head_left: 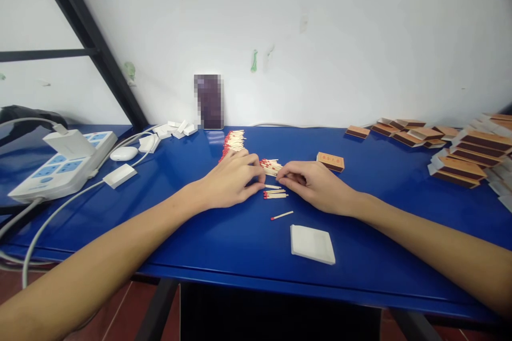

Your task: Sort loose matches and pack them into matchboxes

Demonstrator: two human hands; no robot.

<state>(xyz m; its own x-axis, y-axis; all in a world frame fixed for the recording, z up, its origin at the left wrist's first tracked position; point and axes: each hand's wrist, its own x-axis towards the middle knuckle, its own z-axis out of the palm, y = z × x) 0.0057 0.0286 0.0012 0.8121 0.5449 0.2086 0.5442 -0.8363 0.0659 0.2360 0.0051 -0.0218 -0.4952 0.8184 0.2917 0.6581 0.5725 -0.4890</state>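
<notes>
My left hand [234,178] and my right hand [314,185] meet at the middle of the blue table [224,240], both pinched on a small bundle of red-tipped matches [271,167] held between them. A few loose matches [275,193] lie just under the fingers, and a single match [281,216] lies nearer to me. A bigger heap of matches [233,141] sits behind my left hand. An empty white matchbox tray [312,244] lies in front of my right wrist, and one brown matchbox [330,161] lies beyond my right hand.
Stacks of brown matchboxes [460,152] fill the right end of the table. A white power strip [60,162], cables and a white mouse-like object [124,153] lie at the left. Small white trays [176,129] and a blurred dark object [208,101] stand by the wall.
</notes>
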